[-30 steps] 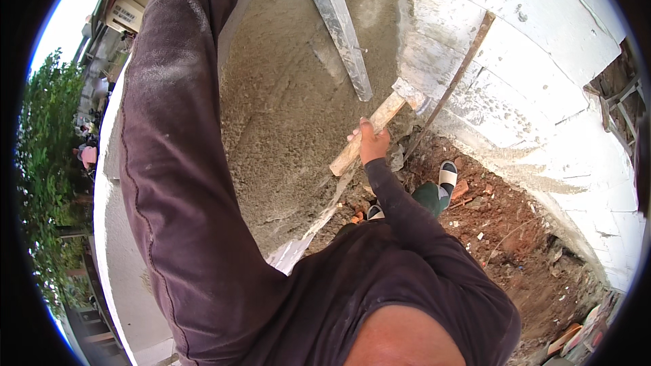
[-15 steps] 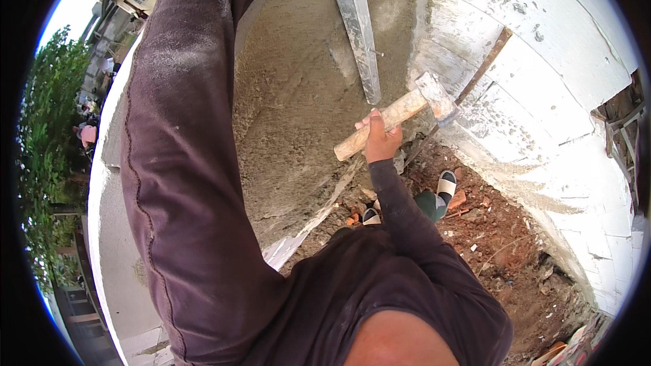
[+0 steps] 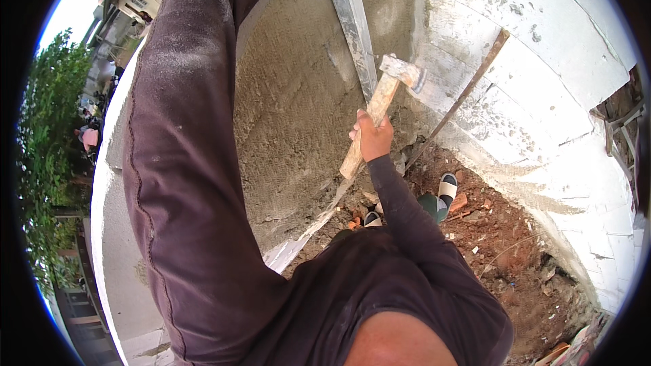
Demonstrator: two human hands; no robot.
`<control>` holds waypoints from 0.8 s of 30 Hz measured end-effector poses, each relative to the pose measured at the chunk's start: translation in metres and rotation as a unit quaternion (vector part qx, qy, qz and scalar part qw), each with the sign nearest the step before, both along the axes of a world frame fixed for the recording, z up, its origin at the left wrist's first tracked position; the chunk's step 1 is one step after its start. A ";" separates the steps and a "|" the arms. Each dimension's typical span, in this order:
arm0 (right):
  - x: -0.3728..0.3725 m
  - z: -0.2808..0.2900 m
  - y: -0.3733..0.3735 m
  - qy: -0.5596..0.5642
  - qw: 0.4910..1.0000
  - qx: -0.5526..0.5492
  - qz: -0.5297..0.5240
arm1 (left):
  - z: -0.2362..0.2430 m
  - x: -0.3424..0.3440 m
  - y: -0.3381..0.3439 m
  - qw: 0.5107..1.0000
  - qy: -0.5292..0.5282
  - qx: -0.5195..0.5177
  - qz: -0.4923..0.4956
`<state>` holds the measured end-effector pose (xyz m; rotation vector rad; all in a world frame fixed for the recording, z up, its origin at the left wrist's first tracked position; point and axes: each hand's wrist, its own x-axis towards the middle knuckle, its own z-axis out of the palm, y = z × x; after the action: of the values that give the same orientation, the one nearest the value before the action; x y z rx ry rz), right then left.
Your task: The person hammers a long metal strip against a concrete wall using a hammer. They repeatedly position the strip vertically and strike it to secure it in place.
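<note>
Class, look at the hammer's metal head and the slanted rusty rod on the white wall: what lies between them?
Head view: between the hammer and the rod lies only bare, mortar-spattered white wall.

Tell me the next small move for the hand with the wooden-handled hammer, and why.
Probably a short swing of the wooden-handled hammer down toward the corner. The right hand grips mid-handle with the metal head raised, beside the long metal straightedge that leans on the rough grey plastered wall. The left hand is out of view above, so what steadies the straightedge cannot be told.
</note>
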<state>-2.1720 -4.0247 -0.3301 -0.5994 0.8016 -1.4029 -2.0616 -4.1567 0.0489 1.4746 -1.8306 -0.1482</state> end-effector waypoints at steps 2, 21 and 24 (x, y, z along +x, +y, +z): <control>0.003 -0.003 0.001 -0.022 0.998 -0.021 -0.059 | 0.001 -0.002 0.000 1.000 0.005 0.002 0.004; -0.013 -0.046 0.004 0.014 0.998 0.052 -0.044 | -0.004 -0.005 0.007 0.999 0.029 0.010 -0.042; -0.008 -0.051 0.007 -0.007 0.993 0.054 -0.107 | -0.005 0.001 -0.003 0.996 0.062 0.011 -0.061</control>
<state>-2.1802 -4.0177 -0.3815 -0.4293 0.9460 -1.5454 -2.0608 -4.1593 0.0439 1.3379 -1.8235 -0.3152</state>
